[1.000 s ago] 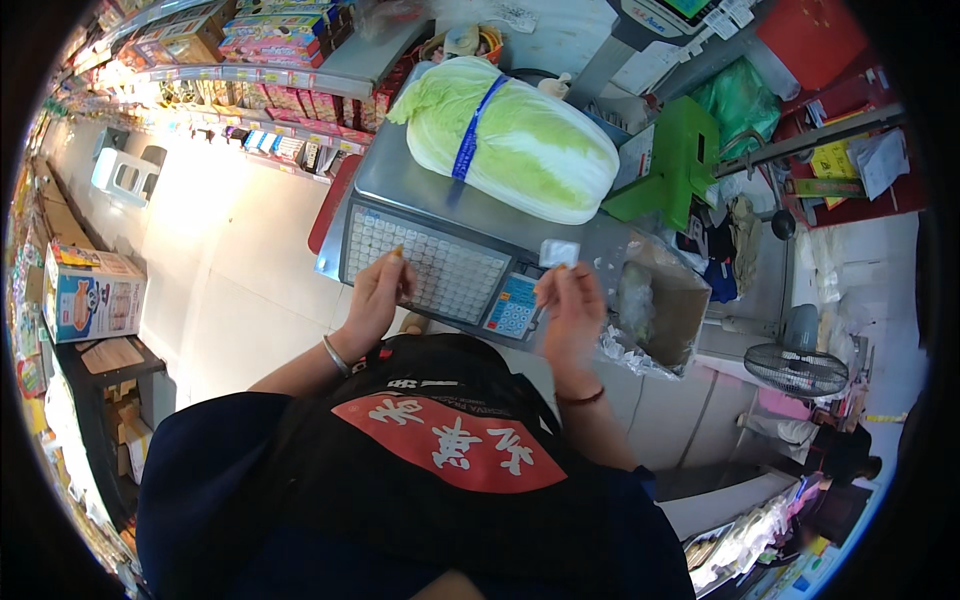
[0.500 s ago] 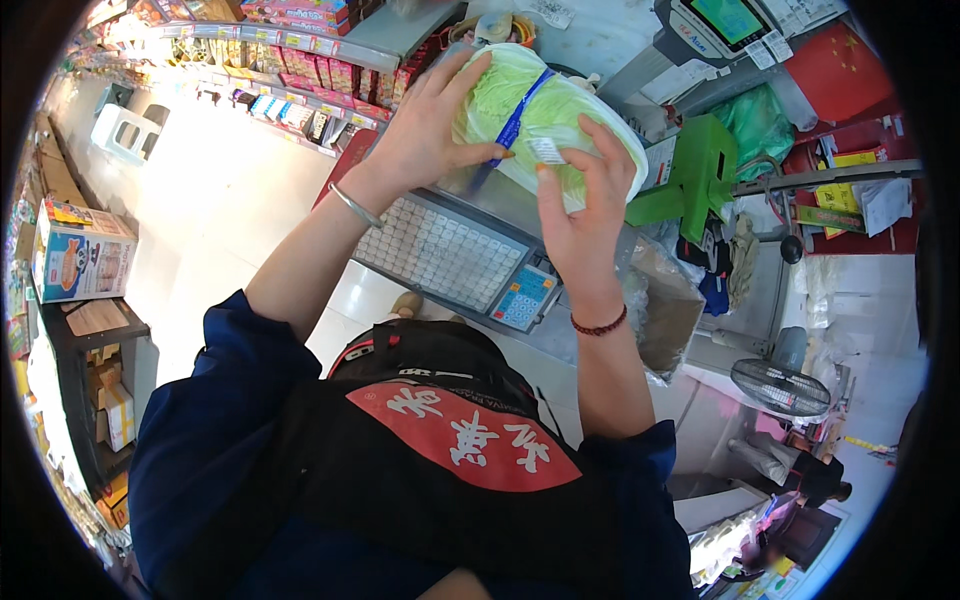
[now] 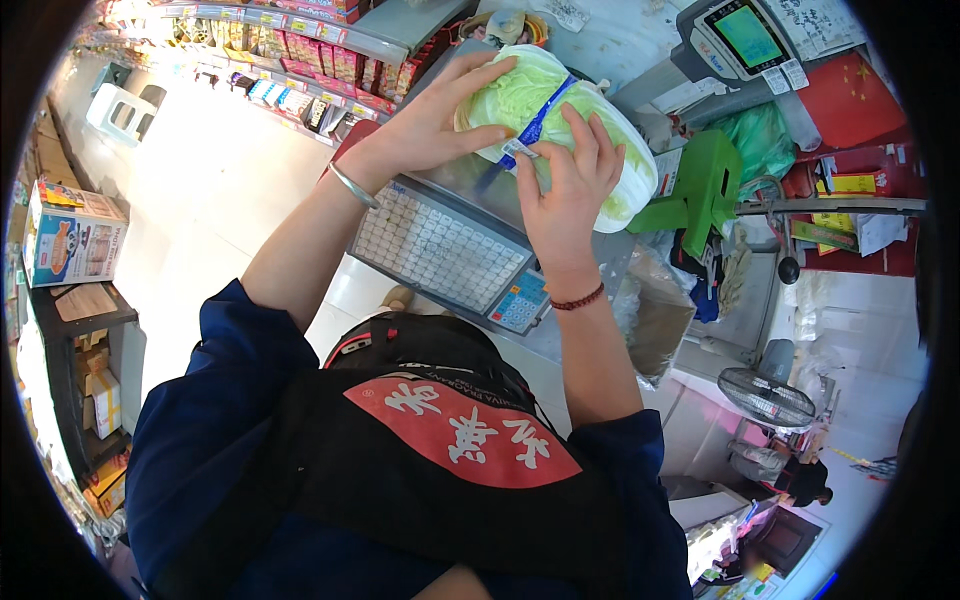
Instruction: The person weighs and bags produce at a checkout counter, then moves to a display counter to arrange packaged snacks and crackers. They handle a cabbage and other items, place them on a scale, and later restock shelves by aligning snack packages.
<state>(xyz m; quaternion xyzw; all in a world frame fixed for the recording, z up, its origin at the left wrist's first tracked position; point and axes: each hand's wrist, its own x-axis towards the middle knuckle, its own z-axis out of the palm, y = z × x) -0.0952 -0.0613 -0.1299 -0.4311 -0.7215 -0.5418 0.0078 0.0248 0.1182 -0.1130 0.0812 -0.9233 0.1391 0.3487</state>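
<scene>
A pale green napa cabbage [image 3: 522, 96] wrapped in clear film, with a blue band [image 3: 548, 112] around its middle, lies on the scale's weighing plate. Spread over its left end, my left hand [image 3: 432, 122] steadies it, thumb reaching to the band. My right hand [image 3: 572, 185] is on the near right side, its thumb and fingers at a small white label [image 3: 517, 148] that sits against the blue band. Below the cabbage is the scale's keyboard [image 3: 440, 245], with a blue keypad [image 3: 522, 300] at its right end.
The scale's display [image 3: 745, 38] stands at the far right, beside a green metal tool-like stand [image 3: 705, 185]. A plastic-lined box [image 3: 655, 320] is right of the keypad. Shelves of packets [image 3: 330, 60] line the far left. A fan [image 3: 768, 395] and another person [image 3: 795, 475] are at right.
My right hand has moved left with the label, from the cabbage's bare leaves onto the blue band. The cabbage has shifted slightly right in view.
</scene>
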